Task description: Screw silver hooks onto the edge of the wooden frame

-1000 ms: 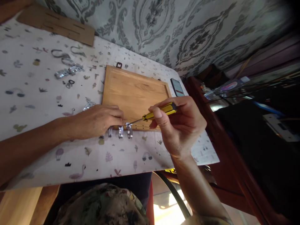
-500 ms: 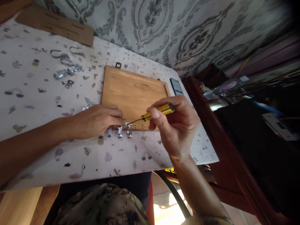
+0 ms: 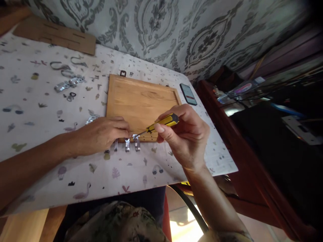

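Observation:
A yellow and black screwdriver (image 3: 163,123) is gripped in my right hand (image 3: 186,134), its shaft slanting down left. Its tip meets the rightmost of three shiny metal hooks (image 3: 137,144) along the near edge of a wooden board (image 3: 141,104). My left hand (image 3: 103,134) rests on the board's near left corner with its fingers bent and pressed together. Those fingertips are beside the middle hook (image 3: 127,145) and partly cover the left hook (image 3: 116,146); what they pinch is hidden. Small holes run along the board's edge to the right of the screwdriver tip.
Loose metal hooks and clips (image 3: 69,83) lie left of the board, with another metal piece (image 3: 92,117) behind my left hand. A slotted cardboard piece (image 3: 55,35) lies at the back left. A phone (image 3: 188,94) is beyond the board's right side, near a dark red cabinet (image 3: 214,114).
The view has shifted slightly. My right hand and the screwdriver have moved a little left and turned slightly, with the tip still at the right hook. My left hand stays at the board's corner.

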`<state>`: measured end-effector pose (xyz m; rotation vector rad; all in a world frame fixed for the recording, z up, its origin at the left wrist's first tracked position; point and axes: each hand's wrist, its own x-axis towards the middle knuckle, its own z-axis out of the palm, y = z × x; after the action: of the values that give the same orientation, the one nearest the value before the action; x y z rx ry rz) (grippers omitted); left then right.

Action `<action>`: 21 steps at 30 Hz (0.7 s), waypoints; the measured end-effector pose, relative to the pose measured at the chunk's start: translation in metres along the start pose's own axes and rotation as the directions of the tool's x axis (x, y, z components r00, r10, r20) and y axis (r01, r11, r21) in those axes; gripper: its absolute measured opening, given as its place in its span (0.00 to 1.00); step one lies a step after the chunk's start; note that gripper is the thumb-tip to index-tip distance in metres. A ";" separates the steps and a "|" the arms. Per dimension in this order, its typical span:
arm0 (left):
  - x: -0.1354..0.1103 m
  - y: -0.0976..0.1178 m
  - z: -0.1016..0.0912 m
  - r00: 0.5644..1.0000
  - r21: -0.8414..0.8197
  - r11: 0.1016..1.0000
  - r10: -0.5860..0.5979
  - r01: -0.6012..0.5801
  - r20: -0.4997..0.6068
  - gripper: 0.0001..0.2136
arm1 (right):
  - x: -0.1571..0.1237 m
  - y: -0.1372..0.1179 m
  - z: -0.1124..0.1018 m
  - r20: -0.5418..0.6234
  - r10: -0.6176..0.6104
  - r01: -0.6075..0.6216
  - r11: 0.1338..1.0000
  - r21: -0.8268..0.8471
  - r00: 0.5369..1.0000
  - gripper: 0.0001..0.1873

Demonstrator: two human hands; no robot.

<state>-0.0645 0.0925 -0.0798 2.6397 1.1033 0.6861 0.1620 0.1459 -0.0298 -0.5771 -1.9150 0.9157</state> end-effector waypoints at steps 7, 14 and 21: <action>-0.002 -0.002 0.002 1.000 -0.014 1.000 -0.013 0.013 0.003 0.18 | -0.006 -0.002 0.009 -0.120 0.008 -0.021 0.993 -0.112 0.993 0.14; -0.003 -0.002 0.003 1.000 -0.007 1.000 -0.031 0.031 -0.003 0.18 | -0.006 -0.003 0.014 -0.159 -0.002 -0.025 0.985 -0.168 0.987 0.16; -0.002 -0.001 0.002 1.000 -0.004 1.000 -0.028 0.028 0.003 0.19 | -0.016 -0.007 0.004 -0.161 -0.051 0.011 0.970 -0.244 0.986 0.06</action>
<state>-0.0653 0.0912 -0.0826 2.6155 1.1343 0.6779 0.1659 0.1290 -0.0343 -0.7417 -1.8902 0.5962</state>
